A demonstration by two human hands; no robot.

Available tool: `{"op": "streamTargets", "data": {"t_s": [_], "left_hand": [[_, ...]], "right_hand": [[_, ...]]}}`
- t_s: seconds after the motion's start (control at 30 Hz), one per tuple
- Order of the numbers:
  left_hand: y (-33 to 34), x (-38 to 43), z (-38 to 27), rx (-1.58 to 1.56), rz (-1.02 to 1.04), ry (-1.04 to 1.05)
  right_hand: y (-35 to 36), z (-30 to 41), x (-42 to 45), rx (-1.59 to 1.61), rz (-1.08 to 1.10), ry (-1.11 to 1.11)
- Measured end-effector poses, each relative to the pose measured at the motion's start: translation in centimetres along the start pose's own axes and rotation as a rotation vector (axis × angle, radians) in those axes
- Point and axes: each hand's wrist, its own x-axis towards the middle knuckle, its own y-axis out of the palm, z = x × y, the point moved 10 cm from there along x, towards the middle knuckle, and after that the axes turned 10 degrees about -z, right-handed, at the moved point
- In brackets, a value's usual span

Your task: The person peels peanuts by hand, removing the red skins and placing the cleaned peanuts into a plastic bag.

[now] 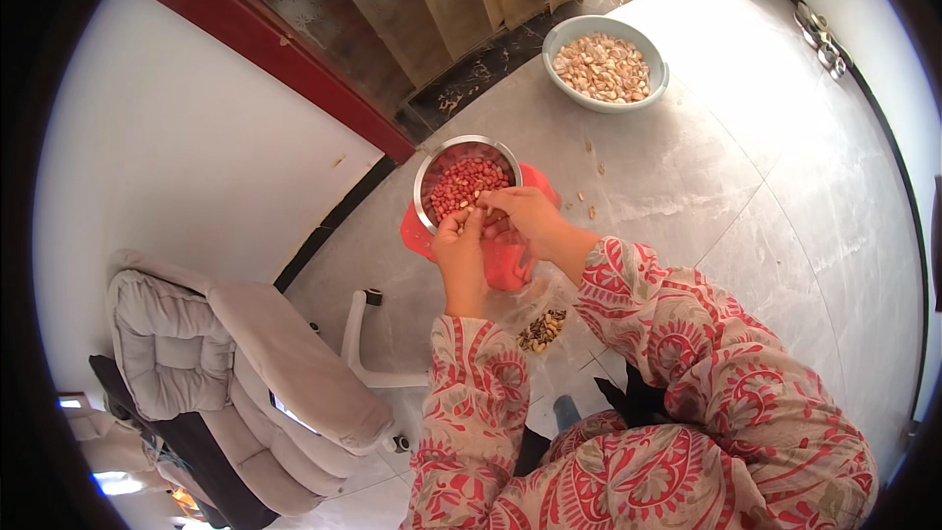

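A stainless steel bowl (pixel 425 191) holds many red-skinned peanut kernels (pixel 467 180), with a few paler pieces among them. It rests on a red plastic stool (pixel 508 265). Over the bowl's near edge, my left hand (pixel 460 250) pinches a small pale piece, apparently a peanut, between thumb and fingers. My right hand (pixel 526 213) is close beside it, fingertips drawn together over the bowl. Whether those right fingertips hold anything is too small to tell. Below the stool, a clear plastic bag (pixel 548 294) lies on the floor near a pile of mixed nuts or seeds (pixel 542 331).
A pale basin (pixel 589 101) full of peanut shells stands near the curtain (pixel 441 7). Several loose shells (pixel 591 212) lie on the tiled floor (pixel 662 191). A padded grey office chair (pixel 294 353) is at the left, beside the white wall (pixel 184 132). Metal items (pixel 820 37) lie along the right wall.
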Motion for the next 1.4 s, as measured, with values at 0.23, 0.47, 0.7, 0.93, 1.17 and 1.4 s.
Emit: {"op": "streamTargets", "data": {"t_s": [0.23, 0.47, 0.7, 0.93, 1.17, 1.4], "left_hand": [[1.5, -1.9, -2.0, 0.308, 0.099, 0.321], [-0.6, -1.2, 3.4, -0.672, 0.255, -0.479], [1.4, -4.2, -0.1, -0.912, 0.380, -0.561], [1.6, -5.1, -1.2, -0.981, 0.400, -0.545], [1.7, -4.4, -0.1, -0.911, 0.281, -0.513], [2.0, -5.1, -0.1, -0.738, 0.237, -0.492]], "right_hand": [[-1.7, 2.1, 0.0, -0.224, 0.055, -0.221], [-6.9, 3.6, 1.2, -0.959, -0.048, -0.461], [-9.0, 3.6, 0.5, -1.319, -0.141, -0.365], [-8.2, 6.5, -1.8, -1.447, -0.375, -0.654], [1.3, 7.9, -7.5, -0.760, 0.106, -0.917], [4.7, 5.5, -9.4, -0.993, 0.091, -1.173]]}}
